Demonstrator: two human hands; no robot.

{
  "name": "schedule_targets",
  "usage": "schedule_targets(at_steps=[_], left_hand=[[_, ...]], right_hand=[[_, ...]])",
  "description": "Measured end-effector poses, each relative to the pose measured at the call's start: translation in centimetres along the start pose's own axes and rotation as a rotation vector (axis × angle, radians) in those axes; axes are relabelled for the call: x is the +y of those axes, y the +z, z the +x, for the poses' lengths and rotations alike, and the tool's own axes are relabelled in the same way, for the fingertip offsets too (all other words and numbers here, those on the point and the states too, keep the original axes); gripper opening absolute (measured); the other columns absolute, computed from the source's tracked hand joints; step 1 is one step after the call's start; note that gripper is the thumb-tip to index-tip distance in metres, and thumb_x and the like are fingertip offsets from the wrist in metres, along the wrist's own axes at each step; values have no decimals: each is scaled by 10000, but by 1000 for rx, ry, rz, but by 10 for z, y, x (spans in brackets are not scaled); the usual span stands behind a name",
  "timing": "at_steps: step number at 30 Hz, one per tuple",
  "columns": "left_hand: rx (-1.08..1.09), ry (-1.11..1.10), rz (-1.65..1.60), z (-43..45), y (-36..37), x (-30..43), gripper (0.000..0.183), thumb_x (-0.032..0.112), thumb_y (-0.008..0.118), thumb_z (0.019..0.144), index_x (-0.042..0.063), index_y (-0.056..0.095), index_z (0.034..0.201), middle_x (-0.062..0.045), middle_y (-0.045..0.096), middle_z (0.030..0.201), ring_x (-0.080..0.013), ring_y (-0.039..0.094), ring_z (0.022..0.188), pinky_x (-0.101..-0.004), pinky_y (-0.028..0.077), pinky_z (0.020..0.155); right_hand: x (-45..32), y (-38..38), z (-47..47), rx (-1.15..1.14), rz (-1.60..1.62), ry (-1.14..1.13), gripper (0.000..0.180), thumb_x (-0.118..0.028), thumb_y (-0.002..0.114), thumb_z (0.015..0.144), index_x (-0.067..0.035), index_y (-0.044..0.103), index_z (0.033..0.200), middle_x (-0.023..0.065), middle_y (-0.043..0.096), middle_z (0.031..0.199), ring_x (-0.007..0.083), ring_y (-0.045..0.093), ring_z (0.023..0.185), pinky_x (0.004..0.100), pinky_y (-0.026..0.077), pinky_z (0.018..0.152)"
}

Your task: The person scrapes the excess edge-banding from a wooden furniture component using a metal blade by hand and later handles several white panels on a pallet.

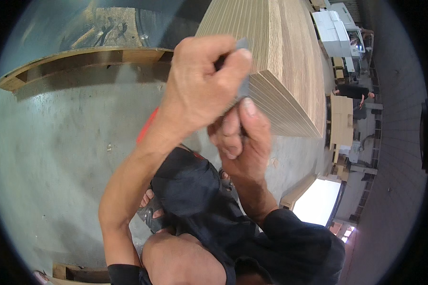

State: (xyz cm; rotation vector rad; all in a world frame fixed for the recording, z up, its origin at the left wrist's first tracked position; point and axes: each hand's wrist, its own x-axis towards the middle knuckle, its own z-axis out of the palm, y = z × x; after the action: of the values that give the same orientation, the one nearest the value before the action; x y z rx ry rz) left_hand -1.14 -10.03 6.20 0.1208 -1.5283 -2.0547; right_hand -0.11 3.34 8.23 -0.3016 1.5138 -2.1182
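My left hand (207,78) is closed in a fist, its back towards me, around a thin grey strip (244,88) whose upper end pokes out past the fingers. Below it, my right hand (246,135) has its palm turned up and its fingers curled. Its thumb meets the strip's lower end. What the strip is made of cannot be told. Just behind both hands stands the corner of a tall stack of wood-grain boards (296,64), many layered edges showing. A red thing (148,124) is partly hidden behind my left forearm.
A wooden pallet (78,58) lies on the concrete floor (75,142). Pale panels (341,117) are stacked to the right, with a person in dark clothes (353,92) nearby. White panel stacks stand at the upper right (331,32) and lower right (317,201).
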Motion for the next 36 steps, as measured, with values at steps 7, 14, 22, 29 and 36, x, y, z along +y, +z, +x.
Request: schedule_targets(at_steps=[7,14,22,29,36], left_hand=[[40,29,12,-12,-6,-13,311,152,613,854,5,475,617,25,382,541,-44,340,539,-257,282,460],[77,87,152,-11,-5,-15,311,187,623,871,17,500,640,19,395,555,-34,355,551,-242,285,471],[120,-84,88,-35,-27,-56,338,161,623,880,24,458,619,48,385,579,-40,339,577,-247,284,485],[78,85,152,-18,-17,-46,325,201,636,879,24,517,633,58,415,581,-40,356,558,-246,286,472],[109,-266,65,-52,-56,-126,302,197,612,903,55,534,647,63,430,596,-34,373,574,-235,304,480]], right_hand=[[5,1,-5,71,-133,89,402,-290,469,985,-8,549,710,16,413,480,88,329,416,234,238,423],[20,-13,7,-113,88,-2,401,-292,450,989,-18,529,706,13,416,492,86,324,410,240,265,437],[52,-20,4,-6,-128,146,375,-290,505,974,4,573,752,12,415,497,84,329,419,227,231,409],[43,-23,10,-30,-149,81,388,-317,517,969,6,577,763,8,428,514,79,348,432,227,253,435],[101,-47,25,57,-237,401,373,-291,517,966,4,576,745,3,427,522,74,339,435,229,230,414]])
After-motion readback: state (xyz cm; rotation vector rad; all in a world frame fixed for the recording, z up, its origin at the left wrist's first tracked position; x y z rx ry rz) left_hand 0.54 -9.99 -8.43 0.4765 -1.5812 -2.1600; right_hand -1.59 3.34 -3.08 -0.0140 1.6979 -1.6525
